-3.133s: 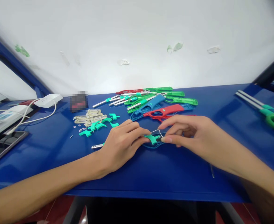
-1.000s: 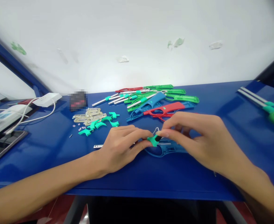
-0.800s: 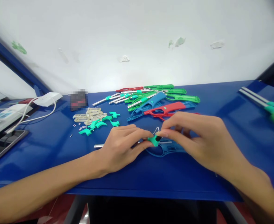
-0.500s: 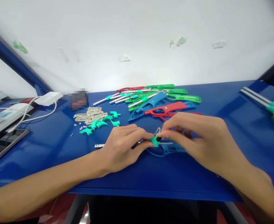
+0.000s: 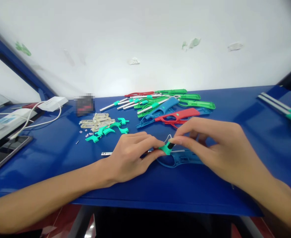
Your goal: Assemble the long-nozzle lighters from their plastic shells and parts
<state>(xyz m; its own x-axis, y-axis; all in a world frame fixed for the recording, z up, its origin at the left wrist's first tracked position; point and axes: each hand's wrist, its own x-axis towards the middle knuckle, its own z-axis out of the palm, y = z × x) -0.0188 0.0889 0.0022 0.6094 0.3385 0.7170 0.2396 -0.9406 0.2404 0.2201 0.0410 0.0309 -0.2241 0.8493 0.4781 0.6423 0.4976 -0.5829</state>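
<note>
My left hand (image 5: 135, 155) pinches a small turquoise trigger (image 5: 166, 150) between thumb and index finger. My right hand (image 5: 217, 145) grips a short black part (image 5: 171, 145) by its end, and this part meets the trigger. A thin white wire (image 5: 168, 136) loops up behind them. Just below lies a blue lighter casing half (image 5: 176, 162), its right end partly hidden by my right hand. A metal lighter tube (image 5: 106, 154) sticks out to the left from behind my left hand.
Several turquoise triggers (image 5: 108, 131) lie left of my hands beside a pile of cream-coloured parts (image 5: 97, 122). Behind are lighter casings, including a red one (image 5: 182, 114), and metal tubes (image 5: 149, 107). A phone (image 5: 10, 153) and white cable (image 5: 58, 114) are at left; turquoise-fitted tubes (image 5: 279, 103) at right.
The view has shifted slightly. Both hands keep the same pinch on the trigger and the black part, with hardly any visible movement.
</note>
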